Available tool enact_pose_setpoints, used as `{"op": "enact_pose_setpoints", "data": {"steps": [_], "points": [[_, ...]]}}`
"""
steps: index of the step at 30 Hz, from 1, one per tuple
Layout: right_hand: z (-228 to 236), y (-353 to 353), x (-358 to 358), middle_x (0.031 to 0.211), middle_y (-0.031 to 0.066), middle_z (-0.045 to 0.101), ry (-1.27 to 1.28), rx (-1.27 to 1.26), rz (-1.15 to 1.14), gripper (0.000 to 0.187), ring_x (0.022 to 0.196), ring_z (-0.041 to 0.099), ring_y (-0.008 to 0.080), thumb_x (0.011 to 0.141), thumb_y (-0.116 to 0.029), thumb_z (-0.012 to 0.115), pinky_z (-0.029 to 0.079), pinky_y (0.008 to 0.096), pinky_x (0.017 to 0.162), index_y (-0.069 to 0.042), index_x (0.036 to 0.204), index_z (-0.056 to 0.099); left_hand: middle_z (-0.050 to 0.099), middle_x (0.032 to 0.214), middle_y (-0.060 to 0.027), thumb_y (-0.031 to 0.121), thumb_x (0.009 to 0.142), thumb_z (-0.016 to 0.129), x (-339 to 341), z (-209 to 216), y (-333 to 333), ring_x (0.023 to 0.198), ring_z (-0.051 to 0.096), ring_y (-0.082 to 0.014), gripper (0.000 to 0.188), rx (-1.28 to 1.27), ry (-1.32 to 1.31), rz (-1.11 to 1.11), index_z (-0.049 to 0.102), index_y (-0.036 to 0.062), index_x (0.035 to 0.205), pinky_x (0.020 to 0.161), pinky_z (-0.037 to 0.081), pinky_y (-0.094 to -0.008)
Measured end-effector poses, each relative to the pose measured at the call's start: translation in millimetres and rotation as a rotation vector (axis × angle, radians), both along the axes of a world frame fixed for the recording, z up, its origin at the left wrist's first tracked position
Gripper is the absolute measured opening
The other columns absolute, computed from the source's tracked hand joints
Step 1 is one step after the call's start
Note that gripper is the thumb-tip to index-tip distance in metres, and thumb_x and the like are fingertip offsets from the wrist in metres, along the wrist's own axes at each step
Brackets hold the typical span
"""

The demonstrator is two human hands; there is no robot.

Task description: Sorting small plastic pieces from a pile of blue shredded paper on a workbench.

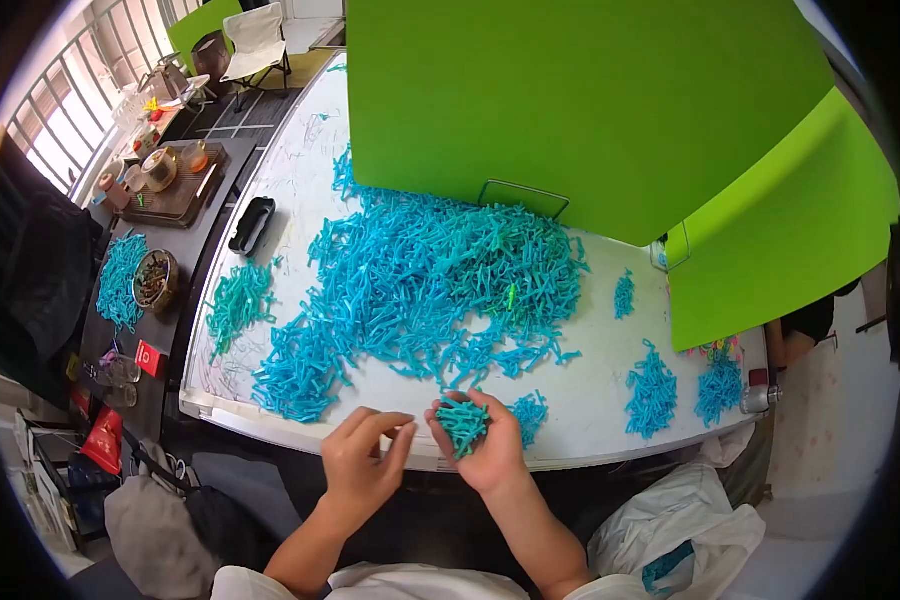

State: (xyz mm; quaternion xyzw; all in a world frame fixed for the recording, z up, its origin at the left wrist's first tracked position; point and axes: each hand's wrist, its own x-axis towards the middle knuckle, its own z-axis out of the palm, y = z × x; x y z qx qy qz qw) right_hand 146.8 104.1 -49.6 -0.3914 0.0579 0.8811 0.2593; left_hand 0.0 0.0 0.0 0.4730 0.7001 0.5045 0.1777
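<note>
My right hand [496,462] is cupped palm up at the near edge of the white table, fingers curled round a bunch of small teal plastic strips [462,424]. Just to its left, my left hand [360,462] is bent with thumb and forefinger tips close together in a pinch. Whether anything sits between those tips is too small to tell. Beyond both hands spreads a big heap of blue and teal strips [400,270]. A small pile of the same strips [529,415] lies right beside my right hand, partly behind it.
Smaller strip piles lie at the left [240,305] and right [652,392] of the white table [590,440]. A black tray [253,226] rests near its left edge. Large green boards [570,100] stand over the far side. A dark side table holds a bowl [156,280]. White bags [680,530] sit lower right.
</note>
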Motion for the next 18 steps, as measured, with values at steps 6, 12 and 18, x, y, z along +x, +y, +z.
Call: {"op": "enact_pose_setpoints", "data": {"steps": [6,12,18], "points": [[19.4,15.2,-18.4,0.102,0.0201,0.066,-0.043,0.053,0.006,0.027,0.1,0.066,0.038,0.094,-0.025,0.061,0.063,0.0447,0.077,0.001,0.101,0.062,0.062,0.072,-0.004,0.002,0.084,0.074,-41.7,-23.1,-36.8,0.054,0.05,-0.0084,0.004,0.06,0.02,0.275,0.072,0.0023,0.087,0.049,0.036,-0.0233],[44.6,29.0,-106.1,0.103,0.0193,0.065,0.039,0.102,0.209,0.027,0.101,0.065,0.0373,0.095,-0.024,0.06,0.063,0.044,0.079,0.0,0.106,0.06,0.063,0.075,-0.0049,0.001,0.086,0.072,-105.6,-31.5,-64.0,0.059,0.054,-0.0084,0.003,0.165,-0.005,0.537,0.07,0.0,0.089,0.055,0.04,-0.0224],[31.2,47.7,-206.0,0.103,0.0195,0.065,0.124,0.163,0.376,0.029,0.101,0.065,0.036,0.095,-0.025,0.059,0.063,0.0434,0.079,0.002,0.106,0.06,0.067,0.087,-0.0082,0.0,0.088,0.067,-167.9,-47.7,-74.6,0.073,0.063,-0.0158,0.008,0.137,0.184,0.675,0.07,0.001,0.095,0.064,0.049,-0.0258]]}}
